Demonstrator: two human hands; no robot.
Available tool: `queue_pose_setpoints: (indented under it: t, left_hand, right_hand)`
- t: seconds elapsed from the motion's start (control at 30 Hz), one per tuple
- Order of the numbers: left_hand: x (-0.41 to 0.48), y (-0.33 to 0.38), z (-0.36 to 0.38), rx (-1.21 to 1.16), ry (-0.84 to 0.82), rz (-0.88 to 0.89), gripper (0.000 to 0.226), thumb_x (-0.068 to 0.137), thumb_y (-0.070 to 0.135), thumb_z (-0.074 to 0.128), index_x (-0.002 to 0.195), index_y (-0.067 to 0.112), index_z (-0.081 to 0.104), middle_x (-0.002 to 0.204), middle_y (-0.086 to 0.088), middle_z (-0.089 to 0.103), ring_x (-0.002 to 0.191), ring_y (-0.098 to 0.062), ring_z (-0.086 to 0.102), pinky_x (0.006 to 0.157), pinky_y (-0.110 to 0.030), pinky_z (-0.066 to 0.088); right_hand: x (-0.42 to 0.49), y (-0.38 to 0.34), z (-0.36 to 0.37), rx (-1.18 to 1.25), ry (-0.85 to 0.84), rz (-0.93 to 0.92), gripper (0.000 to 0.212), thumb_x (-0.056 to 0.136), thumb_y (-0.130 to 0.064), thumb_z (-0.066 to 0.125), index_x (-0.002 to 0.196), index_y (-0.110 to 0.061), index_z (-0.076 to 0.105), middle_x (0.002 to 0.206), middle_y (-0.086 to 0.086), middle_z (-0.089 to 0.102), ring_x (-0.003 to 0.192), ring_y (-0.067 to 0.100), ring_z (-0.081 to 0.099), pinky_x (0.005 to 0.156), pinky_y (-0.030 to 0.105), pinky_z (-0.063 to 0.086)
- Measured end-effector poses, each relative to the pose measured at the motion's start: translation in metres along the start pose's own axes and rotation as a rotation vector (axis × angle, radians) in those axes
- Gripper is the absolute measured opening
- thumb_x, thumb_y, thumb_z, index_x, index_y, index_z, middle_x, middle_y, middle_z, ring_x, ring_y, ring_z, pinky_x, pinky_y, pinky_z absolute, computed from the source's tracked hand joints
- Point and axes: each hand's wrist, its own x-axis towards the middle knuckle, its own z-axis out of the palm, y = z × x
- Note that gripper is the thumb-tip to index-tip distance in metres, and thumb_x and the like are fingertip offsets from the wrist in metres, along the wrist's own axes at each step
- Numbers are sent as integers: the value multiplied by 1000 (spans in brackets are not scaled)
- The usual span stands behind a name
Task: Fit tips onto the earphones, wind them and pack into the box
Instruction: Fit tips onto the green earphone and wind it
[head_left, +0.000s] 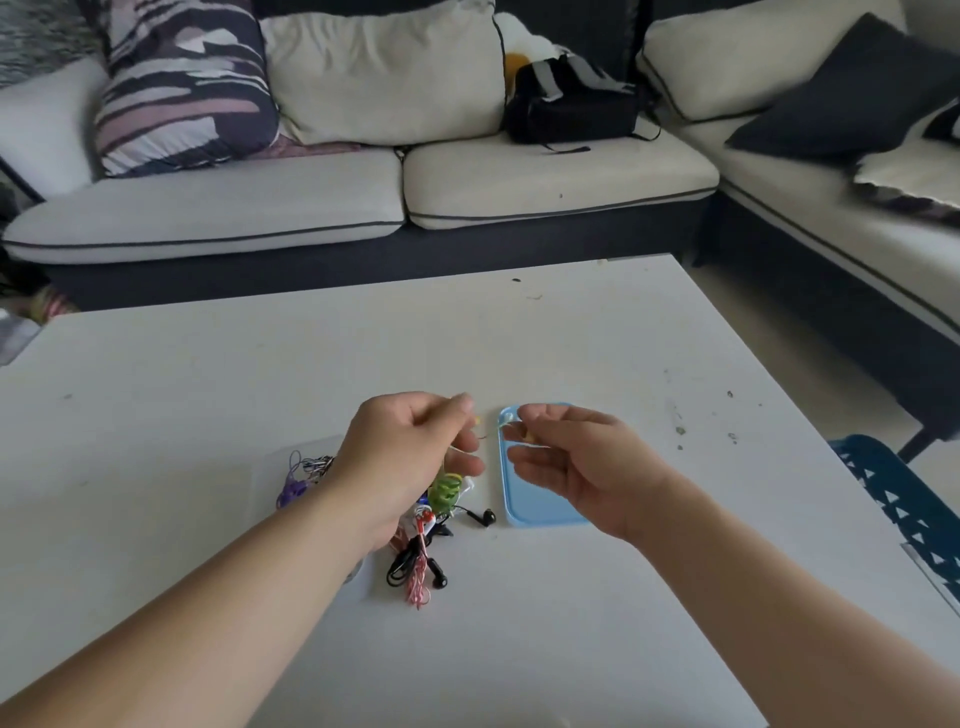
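Observation:
My left hand (415, 447) hovers over the white table (208, 389) and pinches a green-and-yellow earphone (445, 491), whose wound cord hangs below the fingers. My right hand (566, 457) is just to the right, above the light-blue box (524, 499), pinching a small pale piece at the end of the thin cord that runs between both hands; what that piece is I cannot tell. Under my left wrist lies a heap of other earphones: a black pair (415, 566), a red-and-white pair (420, 582) and a purple pair (293, 486).
A sofa (363, 202) with cushions runs along the far side of the table, and a black bag (571, 104) sits on it. A blue patterned stool (898, 499) stands at the table's right edge. Small specks dot the right part of the tabletop.

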Motion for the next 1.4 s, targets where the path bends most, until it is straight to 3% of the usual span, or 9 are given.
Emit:
queue_pose_setpoints:
  t: [0.07,0.13,0.27,0.47,0.67,0.87,1.13,1.27,1.4]
  left_hand:
    - [1,-2,-2,3,10,27,7,101,20,65,106,19,71,87,-5,80,71,-23,79,66,-29,52]
    - [2,-4,-3,-8,-10,20,20,102,15,63,118,27,63,92,-1,80,72,-22,79,68,-27,52]
    - [7,-7,-3,-57,-30,24,27,104,7,58,125,22,66,102,0,79,70,-24,78,69,-23,54]
    - [5,-7,-1,-141,-90,20,29,103,2,57,118,21,73,105,-9,74,71,-26,77,64,-29,60]
    - [5,-5,4,-234,-90,11,21,104,8,59,114,15,76,101,-11,73,77,-19,74,68,-40,64]
    - [7,-7,2,-254,-43,42,21,95,7,73,115,14,74,99,-13,75,75,-17,75,62,-36,62]
    - [9,-11,2,-225,-86,34,7,94,15,75,100,16,80,107,-6,70,84,-13,76,71,-41,65]
    - [11,-10,1,-219,-75,66,7,94,17,76,99,18,80,109,-4,71,84,-6,73,72,-41,65]
    - [8,-11,5,-221,-104,84,13,94,9,74,104,15,79,94,-6,76,87,-8,74,63,-36,63]
  right_hand:
    - [0,2,1,-68,-19,-4,11,98,-7,65,107,-2,68,98,14,74,68,17,71,61,25,59]
    - [2,3,1,-57,-26,-25,16,97,-2,64,112,1,67,100,15,73,70,19,70,65,27,60]
    - [5,2,0,19,15,-41,22,93,13,61,113,6,64,106,23,73,81,29,74,76,35,64]
    - [8,3,-2,88,29,-44,28,91,16,61,119,17,62,112,30,71,98,31,75,82,29,62]
    - [3,3,2,-100,37,-52,15,95,-5,69,110,-5,73,85,11,68,68,22,67,64,29,60]
    - [4,1,4,-47,-3,-108,16,99,0,60,110,-1,72,86,15,67,71,22,68,68,32,61]
    - [8,-4,-5,118,123,-181,19,92,2,68,110,9,68,84,16,69,75,25,71,73,31,62]
    - [9,0,-6,-23,200,-204,16,91,4,70,107,2,71,82,13,70,71,23,71,76,34,62]
    - [2,2,4,-220,60,-190,16,88,5,73,104,5,74,86,21,72,75,28,72,78,36,62]
